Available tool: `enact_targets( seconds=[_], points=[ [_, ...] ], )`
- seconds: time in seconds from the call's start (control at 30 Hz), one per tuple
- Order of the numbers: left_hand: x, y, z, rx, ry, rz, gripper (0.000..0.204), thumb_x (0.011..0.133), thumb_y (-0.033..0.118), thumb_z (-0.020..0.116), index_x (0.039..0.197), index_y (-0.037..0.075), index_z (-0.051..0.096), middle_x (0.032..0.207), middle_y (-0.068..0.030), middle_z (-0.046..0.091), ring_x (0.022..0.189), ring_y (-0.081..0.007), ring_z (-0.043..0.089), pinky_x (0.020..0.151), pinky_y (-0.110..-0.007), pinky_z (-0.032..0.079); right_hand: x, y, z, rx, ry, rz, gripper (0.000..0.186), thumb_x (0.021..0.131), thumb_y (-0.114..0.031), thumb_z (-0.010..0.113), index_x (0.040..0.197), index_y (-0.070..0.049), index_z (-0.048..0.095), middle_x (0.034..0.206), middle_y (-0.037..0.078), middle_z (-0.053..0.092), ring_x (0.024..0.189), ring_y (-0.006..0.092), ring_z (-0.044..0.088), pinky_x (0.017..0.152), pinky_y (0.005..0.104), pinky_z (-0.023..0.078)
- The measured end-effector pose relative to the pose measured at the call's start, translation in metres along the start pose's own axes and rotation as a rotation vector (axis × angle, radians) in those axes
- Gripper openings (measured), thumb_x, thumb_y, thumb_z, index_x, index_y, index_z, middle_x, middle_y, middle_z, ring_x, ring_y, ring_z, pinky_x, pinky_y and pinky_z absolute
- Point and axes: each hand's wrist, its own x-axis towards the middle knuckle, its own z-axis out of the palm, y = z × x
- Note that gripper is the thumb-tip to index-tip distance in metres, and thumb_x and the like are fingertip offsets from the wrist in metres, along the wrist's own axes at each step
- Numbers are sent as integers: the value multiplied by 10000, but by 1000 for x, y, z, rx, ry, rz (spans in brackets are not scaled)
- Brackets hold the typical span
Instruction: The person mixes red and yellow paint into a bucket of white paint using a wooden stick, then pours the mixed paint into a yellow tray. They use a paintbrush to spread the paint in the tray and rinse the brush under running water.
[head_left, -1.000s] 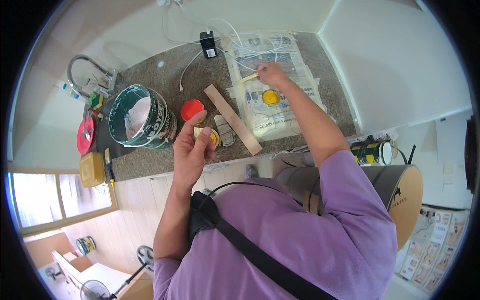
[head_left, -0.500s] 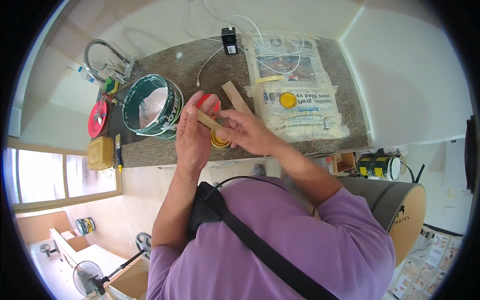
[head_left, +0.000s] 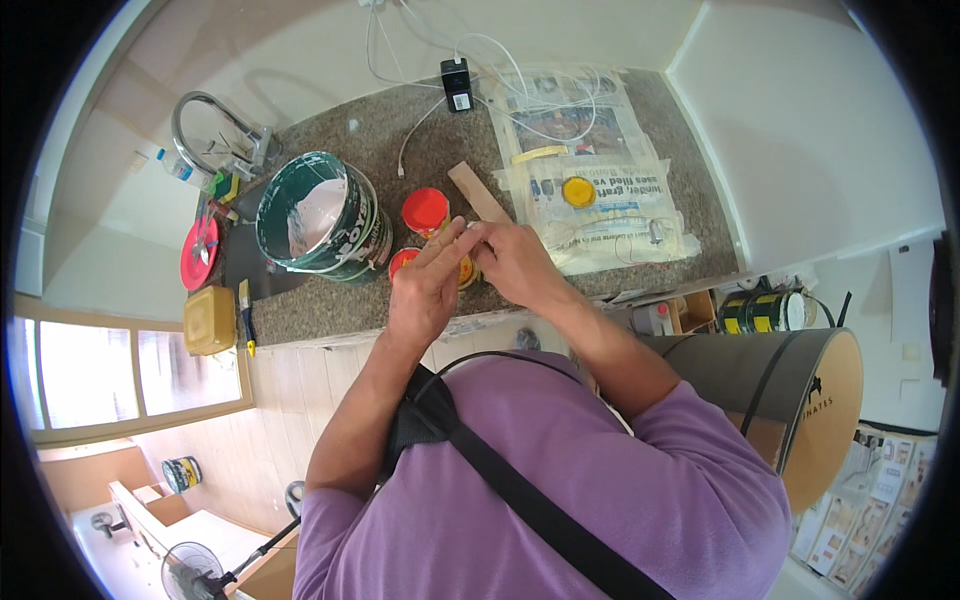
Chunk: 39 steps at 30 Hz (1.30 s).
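My left hand point(head_left: 425, 287) and my right hand point(head_left: 516, 264) meet over the counter's front part, fingertips together. The left fingers are pressed together and reach toward the right hand; the right fingers are curled in a pinch. Whatever lies between them is hidden; no wooden stick shows now. Partly behind my hands stands a small yellow-rimmed can point(head_left: 467, 273). Just beyond the left hand is a small round container with a red top point(head_left: 426, 210), and a second red-topped container point(head_left: 403, 259) is half covered by that hand. A flat wooden strip point(head_left: 480, 192) lies beyond the right hand.
At the left stands a dark green paint bucket point(head_left: 308, 215), near a red plate point(head_left: 199, 256), a yellowish tub point(head_left: 210, 320) and a paintbrush point(head_left: 246, 318). Taped newspaper point(head_left: 625, 225) bears a yellow lid point(head_left: 578, 192). A black adapter point(head_left: 456, 85) and white cables lie behind.
My hands have come closer together and lower. The wooden stick held between them has dropped from sight behind the fingers. The red-topped containers show more fully.
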Motion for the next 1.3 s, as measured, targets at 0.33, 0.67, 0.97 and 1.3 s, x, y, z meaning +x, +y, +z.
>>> enact_targets(
  seconds=[0.33,0.67,0.97,1.3],
  points=[
    [-3,4,-9,-166,127,-173,398,1024,-3,614,1410,81,662,1213,-212,749,1065,-302,771,890,-352,593,4,-6,-20,460,-311,374,291,1103,-186,524,1192,19,710,618,34,568,551,124,549,551,317,459],
    [-6,-6,-20,73,150,-165,468,960,-53,622,1405,87,666,1233,-225,730,991,-357,761,890,-375,620,10,-15,-8,268,-210,248,281,1026,-120,572,1245,-6,706,687,68,640,607,146,634,584,327,496],
    [2,-13,-20,-892,464,-557,364,1133,190,518,1403,-43,588,1176,-150,741,978,-210,768,855,-346,637,18,-15,14,894,-99,379,453,1038,-325,711,1318,19,616,762,14,634,649,71,596,533,234,456],
    [2,-11,-17,-1325,518,-684,413,1128,222,533,1466,-15,533,1136,-168,737,948,-239,771,853,-363,643,21,-13,26,993,-1,528,440,1032,-333,722,1305,-11,596,856,22,661,699,84,613,528,233,471]
  ],
)
